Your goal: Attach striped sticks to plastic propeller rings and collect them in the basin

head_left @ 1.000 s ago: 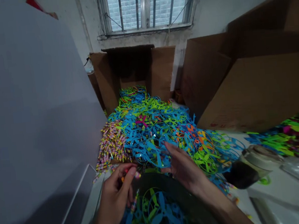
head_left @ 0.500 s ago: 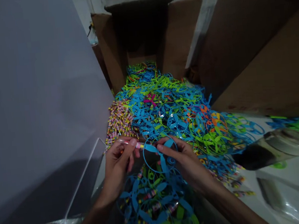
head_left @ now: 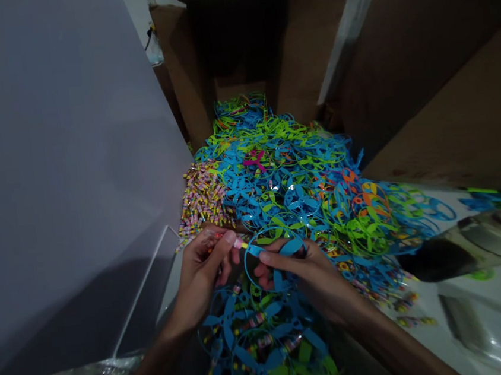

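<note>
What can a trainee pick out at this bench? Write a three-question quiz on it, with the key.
1. Which of the hands holds the blue propeller ring: left or right?
2. True or false: the heap of striped sticks lies left of the pile of blue and green rings.
3. Fill the gap: the left hand pinches a pink-tipped ____.

Key: 1. The right hand. 2. True. 3. Stick.
</note>
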`<action>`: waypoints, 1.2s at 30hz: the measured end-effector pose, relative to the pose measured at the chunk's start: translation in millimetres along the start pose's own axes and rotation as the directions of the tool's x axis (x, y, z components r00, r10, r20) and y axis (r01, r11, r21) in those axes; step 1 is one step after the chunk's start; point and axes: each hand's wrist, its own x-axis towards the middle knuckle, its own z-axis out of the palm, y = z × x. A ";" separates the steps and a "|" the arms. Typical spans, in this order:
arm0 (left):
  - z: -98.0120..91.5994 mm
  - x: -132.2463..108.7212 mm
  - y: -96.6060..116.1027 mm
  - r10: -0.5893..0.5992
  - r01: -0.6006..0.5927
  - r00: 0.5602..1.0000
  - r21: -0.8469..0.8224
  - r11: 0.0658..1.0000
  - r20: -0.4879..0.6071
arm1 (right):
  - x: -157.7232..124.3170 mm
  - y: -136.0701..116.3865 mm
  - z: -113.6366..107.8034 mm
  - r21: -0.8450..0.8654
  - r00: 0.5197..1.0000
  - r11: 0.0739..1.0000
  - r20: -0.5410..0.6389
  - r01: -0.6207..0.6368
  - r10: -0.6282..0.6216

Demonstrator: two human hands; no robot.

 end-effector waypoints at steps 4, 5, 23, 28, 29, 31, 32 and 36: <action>-0.2 -1.6 1.3 0.056 -0.057 0.998 0.059 0.997 0.006 | -1.4 0.2 1.7 -0.003 0.999 1.000 -0.050 -0.015 0.015; 0.2 -2.3 2.2 0.076 -0.076 0.997 0.084 0.994 0.000 | -1.7 0.6 2.1 -0.004 0.998 1.000 -0.058 -0.016 0.016; 5.4 -7.5 -0.7 0.063 -0.063 0.996 -0.004 0.998 0.070 | -8.8 3.7 4.1 -0.189 0.977 0.961 -0.035 0.202 -0.212; 10.2 -12.7 0.7 0.126 -0.129 0.991 0.121 0.984 0.039 | -8.5 6.5 4.0 -0.220 0.973 0.953 -0.053 0.206 -0.223; 11.0 -13.4 1.0 0.141 -0.144 0.989 0.151 0.978 0.030 | -8.5 7.0 4.1 -0.223 0.973 0.953 -0.058 0.205 -0.223; 12.2 -14.2 1.3 0.169 -0.168 0.986 0.185 0.968 0.010 | -8.6 7.7 4.3 -0.218 0.973 0.954 -0.062 0.205 -0.223; 12.4 -14.3 1.2 0.178 -0.175 0.984 0.194 0.965 0.001 | -8.7 7.8 4.3 -0.216 0.972 0.953 -0.058 0.210 -0.228; 10.5 -14.2 1.2 0.211 -0.196 0.976 0.226 0.954 -0.045 | -8.8 7.7 3.9 -0.253 0.962 0.933 -0.029 0.255 -0.271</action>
